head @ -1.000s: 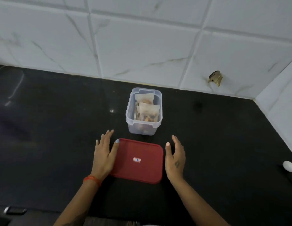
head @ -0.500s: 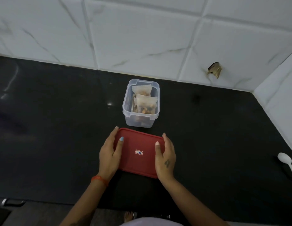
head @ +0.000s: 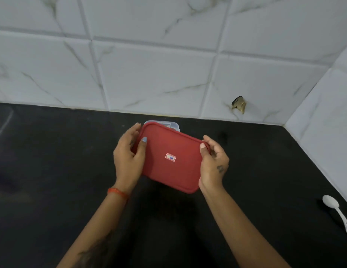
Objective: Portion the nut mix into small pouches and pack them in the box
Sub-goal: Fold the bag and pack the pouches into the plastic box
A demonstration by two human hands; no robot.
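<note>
A red rectangular lid (head: pixel 168 157) with a small sticker is held up off the black counter, tilted, between both hands. My left hand (head: pixel 128 157) grips its left edge with the thumb on top. My right hand (head: pixel 213 163) grips its right edge, thumb on top as well. Behind the lid only the far rim of the clear plastic box (head: pixel 173 125) shows. The pouches inside the box are hidden by the lid.
The black counter (head: pixel 52 171) runs to a white tiled wall (head: pixel 149 74) behind and to the right. A white plastic spoon (head: pixel 337 211) lies at the right, near the side wall. A chipped hole (head: pixel 239 104) marks one tile.
Both hands closed on the lid's edges and lifted it off the counter, up and forward over the box. The box and its pouches are now mostly covered from view.
</note>
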